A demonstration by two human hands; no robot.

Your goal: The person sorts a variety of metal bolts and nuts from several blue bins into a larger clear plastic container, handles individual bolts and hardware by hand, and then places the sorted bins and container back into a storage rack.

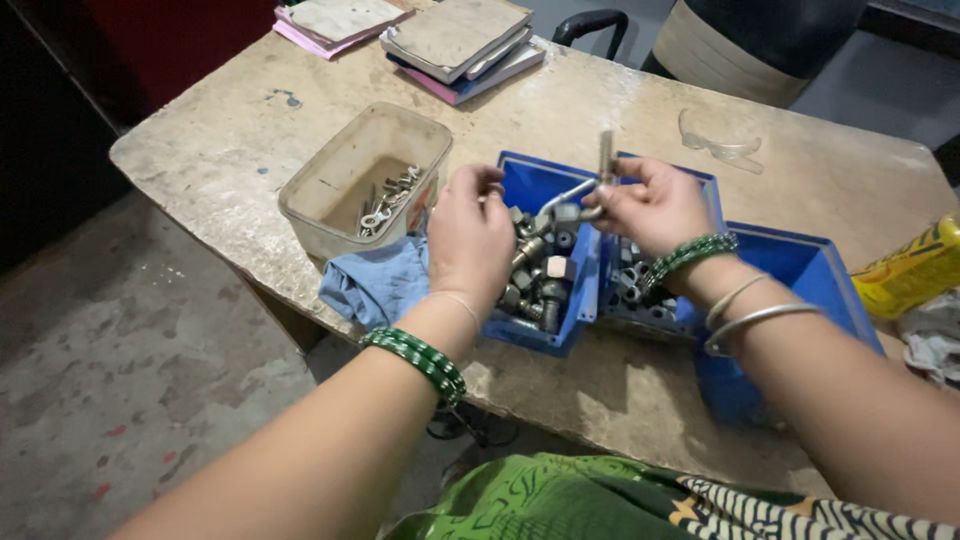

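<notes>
Steel fasteners, sorted at a worn wooden table point(640, 110): the person's right hand point(655, 208) pinches a bent metal rod point(600, 178), shaped like a hook or U-bolt, with thumb and fingers closed around its bend, one leg pointing up and the other slanting down to the left. The left hand point(470, 240) is raised just beside it, fingers curled towards the lower end of the rod; whether the fingertips actually grip that end, or a small nut on it, cannot be told from this view. Both hands are held above the left blue bin point(560, 330), which is filled with bolts and nuts point(540, 285); a second blue bin point(700, 190) stands touching it on the right and holds more hardware, and a third blue bin point(800, 270) lies further right, partly hidden by the right forearm. A clear plastic tub point(330, 180) with a few small metal parts stands to the left, a blue cloth point(375, 280) lies crumpled between it and the first bin, and safety glasses point(720, 145), stacked books point(460, 40) and a yellow packet point(915, 265) rest well apart. As a judgement, the step is handled best by keeping the rod steady in the right hand, working its lower end with the left fingertips only, and holding both directly over the bin so that any dropped piece falls back among the fasteners rather than onto the floor.
</notes>
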